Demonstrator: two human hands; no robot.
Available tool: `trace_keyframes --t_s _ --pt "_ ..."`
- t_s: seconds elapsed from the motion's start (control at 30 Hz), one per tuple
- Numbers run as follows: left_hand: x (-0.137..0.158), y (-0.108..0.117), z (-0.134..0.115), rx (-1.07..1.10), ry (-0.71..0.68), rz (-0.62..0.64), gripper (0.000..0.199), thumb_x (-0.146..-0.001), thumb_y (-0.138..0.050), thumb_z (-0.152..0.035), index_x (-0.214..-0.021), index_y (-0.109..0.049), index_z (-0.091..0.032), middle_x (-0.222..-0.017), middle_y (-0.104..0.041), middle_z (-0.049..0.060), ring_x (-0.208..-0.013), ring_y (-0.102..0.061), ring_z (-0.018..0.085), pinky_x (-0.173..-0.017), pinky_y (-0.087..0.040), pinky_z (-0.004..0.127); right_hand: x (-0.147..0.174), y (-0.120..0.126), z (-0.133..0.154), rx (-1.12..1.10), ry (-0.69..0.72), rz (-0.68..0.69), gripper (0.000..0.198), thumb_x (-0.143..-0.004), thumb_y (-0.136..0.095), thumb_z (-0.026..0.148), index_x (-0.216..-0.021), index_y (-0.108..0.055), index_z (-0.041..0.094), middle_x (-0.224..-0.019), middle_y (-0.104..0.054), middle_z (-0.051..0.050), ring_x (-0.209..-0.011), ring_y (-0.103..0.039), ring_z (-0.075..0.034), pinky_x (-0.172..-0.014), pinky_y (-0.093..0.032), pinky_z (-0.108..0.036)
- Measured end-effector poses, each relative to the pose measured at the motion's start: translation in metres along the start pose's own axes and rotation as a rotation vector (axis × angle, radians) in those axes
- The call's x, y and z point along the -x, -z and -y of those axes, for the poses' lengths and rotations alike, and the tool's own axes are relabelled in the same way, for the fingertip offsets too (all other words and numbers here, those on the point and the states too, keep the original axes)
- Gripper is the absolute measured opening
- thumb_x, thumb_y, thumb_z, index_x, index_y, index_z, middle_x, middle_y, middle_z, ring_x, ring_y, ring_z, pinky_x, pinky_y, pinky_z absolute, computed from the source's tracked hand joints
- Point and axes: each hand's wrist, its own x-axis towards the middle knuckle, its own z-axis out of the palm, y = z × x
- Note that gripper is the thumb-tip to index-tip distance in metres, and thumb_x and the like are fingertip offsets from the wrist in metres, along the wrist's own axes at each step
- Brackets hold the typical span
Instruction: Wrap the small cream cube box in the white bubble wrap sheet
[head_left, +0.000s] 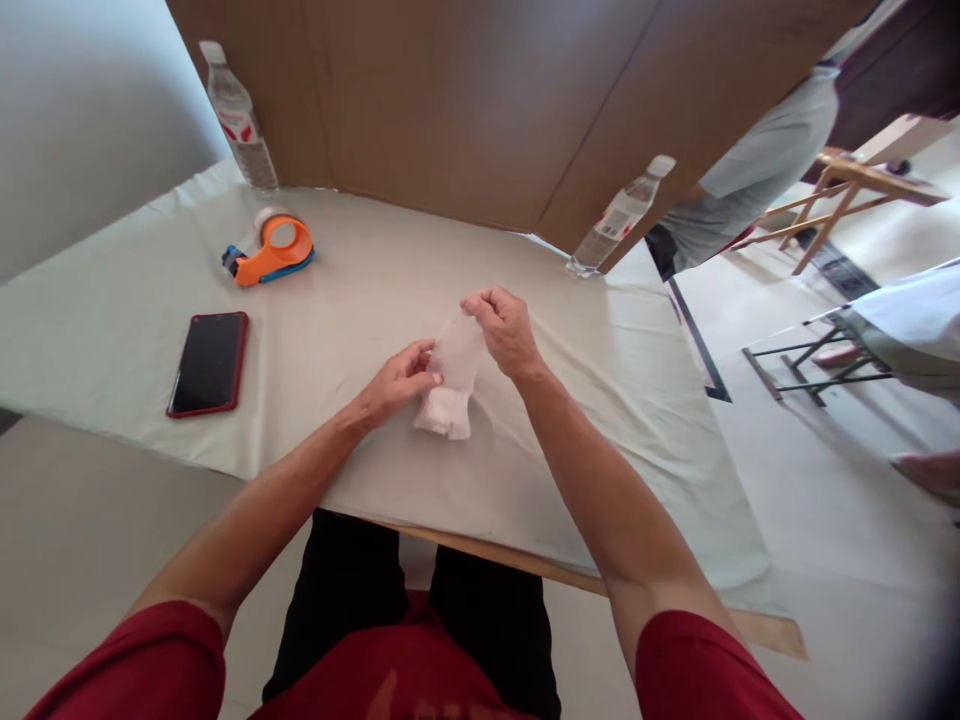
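A thin, whitish, slightly see-through sheet is held just above the pale tablecloth, between my hands. Its lower end looks thicker and folded, and I cannot tell whether it is tissue, cloth or a small bag. My right hand pinches the top corner between thumb and fingers. On the other side, my left hand grips the left edge, its thumb across the front and its fingers partly hidden behind.
A phone and an orange tape dispenser lie on the tablecloth to the left. Water bottles stand by a brown cardboard panel at the back. People are beyond the table's right side.
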Motion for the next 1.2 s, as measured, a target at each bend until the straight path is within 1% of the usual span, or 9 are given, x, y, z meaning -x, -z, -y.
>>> trace_keyframes --t_s 0.17,0.3,0.4,0.5,0.63,0.8,0.9,1.03,1.2 --pt "-0.004 0.001 0.003 0.105 0.179 -0.092 0.019 -0.073 -0.069 -0.03 -0.083 -0.068 -0.014 -0.076 -0.066 0.0 -0.07 -0.057 0.012 -0.07 -0.044 0.024 -0.009 -0.007 -0.002 -0.139 -0.059 -0.093 0.021 -0.085 -0.053 0.034 -0.07 -0.058 0.02 -0.073 -0.06 0.001 -0.072 -0.055 -0.012 -0.07 -0.042 -0.027" --pt "-0.008 0.002 0.01 0.14 0.214 -0.167 0.016 -0.072 -0.068 -0.031 -0.076 -0.065 -0.015 -0.069 -0.062 -0.002 -0.062 -0.054 0.01 -0.063 -0.042 0.023 0.02 0.0 0.006 -0.136 -0.073 -0.327 0.027 -0.093 -0.044 0.041 -0.083 -0.059 0.021 -0.086 -0.065 -0.001 -0.072 -0.058 -0.012 -0.072 -0.045 -0.027" --pt "-0.01 0.003 0.012 0.171 0.221 -0.197 0.019 -0.071 -0.069 -0.032 -0.08 -0.067 -0.015 -0.07 -0.063 -0.002 -0.06 -0.054 0.01 -0.06 -0.042 0.022 0.056 0.004 0.014 0.012 -0.089 -0.176 0.025 -0.09 -0.051 0.043 -0.078 -0.056 0.022 -0.074 -0.061 0.001 -0.064 -0.054 -0.013 -0.068 -0.044 -0.028" --pt "-0.009 0.002 0.011 0.201 0.21 -0.212 0.021 -0.071 -0.072 -0.032 -0.083 -0.069 -0.016 -0.069 -0.063 -0.002 -0.058 -0.053 0.009 -0.058 -0.041 0.022 0.082 -0.003 0.017 0.306 -0.121 0.031 0.032 -0.081 -0.063 0.052 -0.087 -0.061 0.021 -0.084 -0.066 -0.003 -0.069 -0.056 -0.016 -0.07 -0.045 -0.032" --pt "-0.008 -0.001 0.009 0.281 0.193 -0.175 0.021 -0.069 -0.076 -0.033 -0.081 -0.07 -0.016 -0.072 -0.067 -0.001 -0.062 -0.057 0.01 -0.063 -0.045 0.023 0.089 -0.016 0.01 0.487 -0.153 0.059 0.039 -0.076 -0.068 0.05 -0.097 -0.062 0.019 -0.099 -0.069 -0.009 -0.074 -0.058 -0.018 -0.075 -0.046 -0.035" --pt "-0.013 0.0 0.01 0.278 0.186 -0.297 0.024 -0.067 -0.075 -0.033 -0.081 -0.069 -0.015 -0.078 -0.071 0.003 -0.073 -0.064 0.015 -0.073 -0.051 0.028 0.08 -0.005 -0.007 0.075 -0.265 -0.056 0.024 -0.081 -0.053 0.039 -0.066 -0.059 0.021 -0.066 -0.06 -0.001 -0.066 -0.053 -0.016 -0.07 -0.042 -0.031" --pt "-0.014 0.004 0.009 0.231 0.169 -0.397 0.024 -0.07 -0.072 -0.033 -0.087 -0.068 -0.016 -0.083 -0.071 0.003 -0.077 -0.064 0.015 -0.069 -0.048 0.026 0.077 0.006 -0.018 -0.163 -0.374 -0.142 0.022 -0.077 -0.052 0.039 -0.065 -0.059 0.021 -0.065 -0.059 0.0 -0.062 -0.052 -0.015 -0.063 -0.042 -0.029" --pt "-0.008 0.008 -0.001 -0.068 0.063 -0.532 0.025 -0.075 -0.069 -0.037 -0.089 -0.066 -0.017 -0.081 -0.067 0.001 -0.077 -0.06 0.014 -0.068 -0.044 0.025 0.077 0.01 -0.026 -0.222 -0.43 -0.154 0.022 -0.075 -0.054 0.04 -0.068 -0.06 0.02 -0.067 -0.062 -0.001 -0.06 -0.054 -0.014 -0.059 -0.044 -0.028" --pt "0.001 0.003 -0.01 -0.442 -0.011 -0.342 0.038 -0.07 -0.073 -0.051 -0.088 -0.066 -0.018 -0.075 -0.058 -0.001 -0.071 -0.053 0.014 -0.067 -0.043 0.027 0.079 0.007 -0.026 -0.247 -0.426 -0.146 0.022 -0.076 -0.057 0.04 -0.068 -0.062 0.02 -0.067 -0.062 0.0 -0.062 -0.054 -0.014 -0.062 -0.044 -0.027"
